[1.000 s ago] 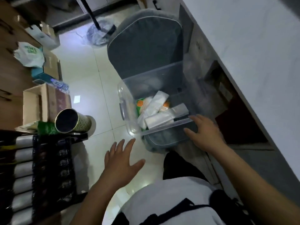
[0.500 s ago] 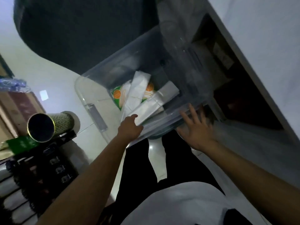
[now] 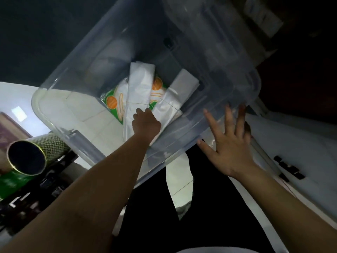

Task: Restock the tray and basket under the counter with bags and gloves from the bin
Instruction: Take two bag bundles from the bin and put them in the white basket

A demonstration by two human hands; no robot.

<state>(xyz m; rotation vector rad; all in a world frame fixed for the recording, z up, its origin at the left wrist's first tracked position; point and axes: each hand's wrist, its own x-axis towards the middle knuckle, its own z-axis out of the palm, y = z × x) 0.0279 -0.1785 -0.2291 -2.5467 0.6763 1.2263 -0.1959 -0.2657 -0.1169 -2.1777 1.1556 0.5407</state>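
Head view: the clear bin (image 3: pixel 182 143) fills the centre, its packets lying on the bottom — a white bag pack (image 3: pixel 140 88) across a green-and-orange packet (image 3: pixel 112 103), another white pack (image 3: pixel 184 86) at 2 o'clock from it. The left hand (image 3: pixel 145 123) reaches inside, its grip down on the white bag pack; whether the fingers clench it, I cannot tell. The right hand (image 3: pixel 228 143) at 3 o'clock — fingers spread, released — lies against the bin's near wall. A mesh cylinder (image 3: pixel 36 154) lies at 9 o'clock.

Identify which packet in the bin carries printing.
The green-and-orange packet, lying beneath the two plain white bag bundles; the left hand reaches onto the white bundle over it.
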